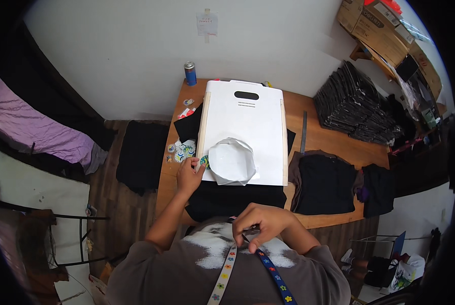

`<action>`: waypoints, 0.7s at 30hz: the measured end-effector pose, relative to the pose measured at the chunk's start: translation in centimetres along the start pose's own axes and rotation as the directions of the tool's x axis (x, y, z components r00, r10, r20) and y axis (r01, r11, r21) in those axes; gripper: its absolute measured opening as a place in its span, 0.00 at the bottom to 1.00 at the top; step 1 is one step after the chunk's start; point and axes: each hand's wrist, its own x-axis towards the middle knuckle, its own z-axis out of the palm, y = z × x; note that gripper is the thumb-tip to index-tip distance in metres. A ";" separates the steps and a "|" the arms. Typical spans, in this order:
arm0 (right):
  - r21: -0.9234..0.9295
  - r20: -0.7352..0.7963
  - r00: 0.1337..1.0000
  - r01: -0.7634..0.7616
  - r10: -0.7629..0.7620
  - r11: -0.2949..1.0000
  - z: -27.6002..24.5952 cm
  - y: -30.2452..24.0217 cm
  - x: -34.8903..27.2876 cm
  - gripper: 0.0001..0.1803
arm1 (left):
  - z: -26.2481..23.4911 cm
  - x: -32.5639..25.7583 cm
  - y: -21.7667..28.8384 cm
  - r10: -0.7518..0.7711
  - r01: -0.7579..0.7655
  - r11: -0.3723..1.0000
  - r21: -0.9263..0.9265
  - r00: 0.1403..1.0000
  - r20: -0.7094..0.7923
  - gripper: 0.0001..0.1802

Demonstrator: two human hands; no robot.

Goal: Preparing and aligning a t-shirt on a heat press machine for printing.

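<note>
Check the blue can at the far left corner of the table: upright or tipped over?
Upright. The blue can stands on its base at the wooden table's back corner, silver top facing up. Open or sealed: cannot tell.

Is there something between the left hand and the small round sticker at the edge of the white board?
No. The left hand already touches the round sticker with its fingertips beside the white board; nothing visible lies between them.

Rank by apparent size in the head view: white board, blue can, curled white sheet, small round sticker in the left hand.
1. white board
2. curled white sheet
3. blue can
4. round sticker, pinched by the left hand

The can lies farther from the camera, so its rank is only apparent.
</note>
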 end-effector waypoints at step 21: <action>-0.152 0.486 0.737 0.601 -0.471 0.784 -0.3 -14.5 -3.9 0.15 | -22.5 -2.7 26.1 0.865 0.041 0.211 -0.977 -0.474 0.167 0.14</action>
